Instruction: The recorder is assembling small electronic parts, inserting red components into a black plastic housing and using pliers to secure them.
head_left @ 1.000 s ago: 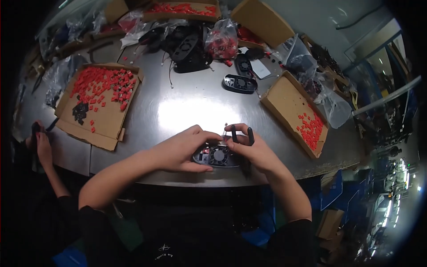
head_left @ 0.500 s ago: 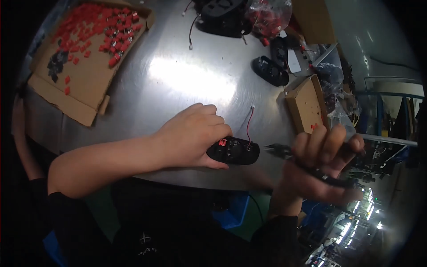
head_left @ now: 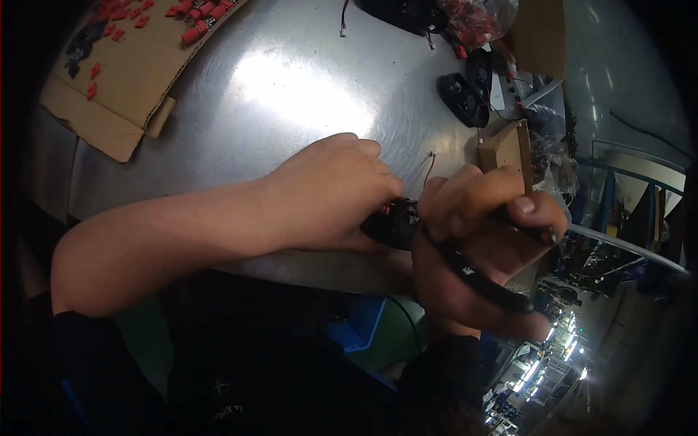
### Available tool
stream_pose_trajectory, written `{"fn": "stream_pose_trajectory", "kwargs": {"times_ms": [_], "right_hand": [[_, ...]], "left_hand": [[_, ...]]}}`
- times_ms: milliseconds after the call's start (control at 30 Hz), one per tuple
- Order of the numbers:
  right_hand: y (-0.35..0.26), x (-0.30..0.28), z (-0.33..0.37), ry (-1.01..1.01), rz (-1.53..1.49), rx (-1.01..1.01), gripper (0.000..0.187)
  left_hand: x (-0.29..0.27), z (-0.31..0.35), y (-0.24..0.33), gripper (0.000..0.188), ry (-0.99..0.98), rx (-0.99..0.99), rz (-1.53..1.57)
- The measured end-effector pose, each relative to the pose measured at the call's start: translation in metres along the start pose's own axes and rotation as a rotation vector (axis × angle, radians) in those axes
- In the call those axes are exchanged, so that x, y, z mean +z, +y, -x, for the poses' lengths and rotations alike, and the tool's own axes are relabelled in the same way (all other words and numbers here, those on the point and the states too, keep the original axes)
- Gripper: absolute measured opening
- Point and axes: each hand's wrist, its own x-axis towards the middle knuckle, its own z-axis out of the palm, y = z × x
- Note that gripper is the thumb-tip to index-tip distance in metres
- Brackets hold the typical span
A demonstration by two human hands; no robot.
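Note:
My left hand [head_left: 342, 190] is closed around the left end of a small black oval plastic housing [head_left: 392, 228], resting low over the near edge of the metal table. A thin red wire [head_left: 430, 168] with a white plug rises from the housing's far side. My right hand [head_left: 465, 211] grips a pair of pliers [head_left: 483, 285] with dark handles. It is right beside the housing and covers its right end. The pliers' jaws are hidden behind my fingers, so I cannot tell whether they touch the housing.
A cardboard tray [head_left: 120, 109] with red parts and some black pieces lies at the far left. At the far right are black housings [head_left: 462, 100], a plastic bag of red parts [head_left: 483, 20] and a small cardboard box [head_left: 505, 149]. A blue bin [head_left: 358, 327] sits below the table edge.
My right hand has moved left with the pliers, up against the housing, and the jaws have gone out of sight. My left hand still holds the housing. The whole view has shifted somewhat.

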Motion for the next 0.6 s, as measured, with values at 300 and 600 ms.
{"fn": "stream_pose_trajectory", "kwargs": {"times_ms": [300,600], "right_hand": [[-0.008,0.009,0.004,0.058,0.108,0.154,0.097],[-0.008,-0.004,-0.001,0.108,-0.03,0.442,0.089]], "left_hand": [[0.001,0.001,0.0,0.033,-0.007,-0.001,-0.03],[0.003,0.003,0.003,0.039,0.032,-0.068,-0.004]]}}
